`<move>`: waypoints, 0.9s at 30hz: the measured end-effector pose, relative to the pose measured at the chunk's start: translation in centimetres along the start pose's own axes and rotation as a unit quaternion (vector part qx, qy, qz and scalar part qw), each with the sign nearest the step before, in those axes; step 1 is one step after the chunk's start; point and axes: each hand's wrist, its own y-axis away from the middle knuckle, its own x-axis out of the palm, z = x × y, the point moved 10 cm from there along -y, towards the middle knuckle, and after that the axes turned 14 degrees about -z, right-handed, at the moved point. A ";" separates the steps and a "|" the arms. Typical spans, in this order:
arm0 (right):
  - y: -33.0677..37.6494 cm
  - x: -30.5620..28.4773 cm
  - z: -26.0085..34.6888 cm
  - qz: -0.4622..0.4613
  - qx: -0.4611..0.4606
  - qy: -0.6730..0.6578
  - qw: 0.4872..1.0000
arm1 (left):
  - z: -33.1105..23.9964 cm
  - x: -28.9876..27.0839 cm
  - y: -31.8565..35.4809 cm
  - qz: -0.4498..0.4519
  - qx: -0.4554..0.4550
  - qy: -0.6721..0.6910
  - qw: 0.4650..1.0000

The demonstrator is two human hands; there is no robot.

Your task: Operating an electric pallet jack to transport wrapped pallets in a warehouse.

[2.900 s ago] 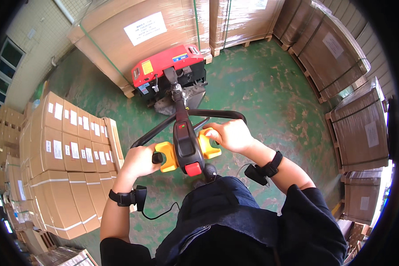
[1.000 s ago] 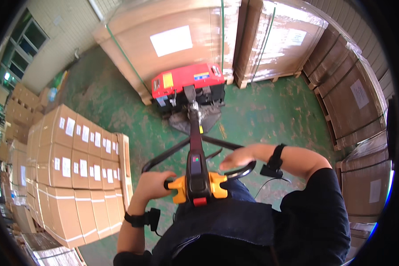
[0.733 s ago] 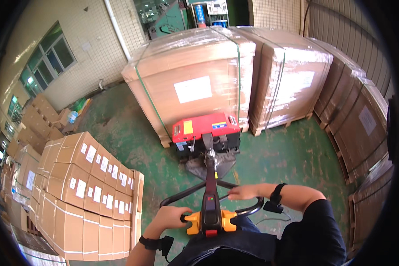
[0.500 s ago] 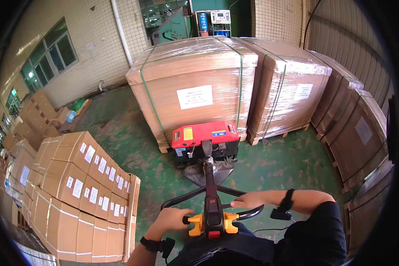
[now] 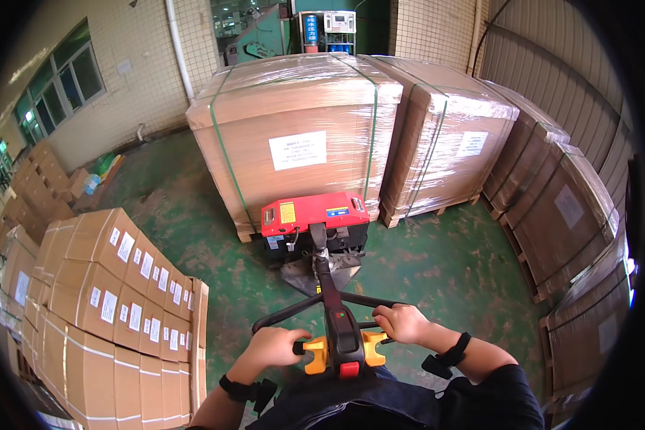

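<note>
A pallet truck with a red battery cover [image 5: 314,213] stands against a large strapped carton [image 5: 254,168] on a wooden pallet. Its black tiller head [image 5: 344,331], with yellow thumb controls and a red end button, points toward me. My left hand [image 5: 272,349] is closed around the left side of the tiller handle, thumb beside the yellow control. On the right side, my right hand [image 5: 405,324] curls its fingers round the handle bar. Both palms and parts of the grips are hidden. The truck's forks are out of sight under the carton.
Another wrapped carton [image 5: 448,147] stands close on the right, with more wrapped pallets [image 5: 570,208] along the metal wall. To my left a pallet of stacked brown boxes [image 5: 100,308] sits near. Green floor [image 5: 437,265] lies between. A tiled wall [image 5: 136,86] rises at the back left.
My right hand has gone from lying with extended fingers on the handle loop to curling round the bar. The tiller has tilted slightly, and the scene has shifted left in view.
</note>
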 end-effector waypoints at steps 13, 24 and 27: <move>1.4 -0.8 -1.6 -0.026 -0.009 -0.284 0.959 | -1.1 -4.4 2.1 -0.292 0.105 -0.001 0.951; -3.5 2.6 -1.7 0.252 -0.018 -0.227 0.941 | -1.3 21.1 48.8 -0.462 -0.555 0.078 0.688; -5.7 2.8 -3.0 0.179 -0.063 -0.199 0.961 | -14.0 29.9 59.5 -0.385 -0.716 0.115 0.570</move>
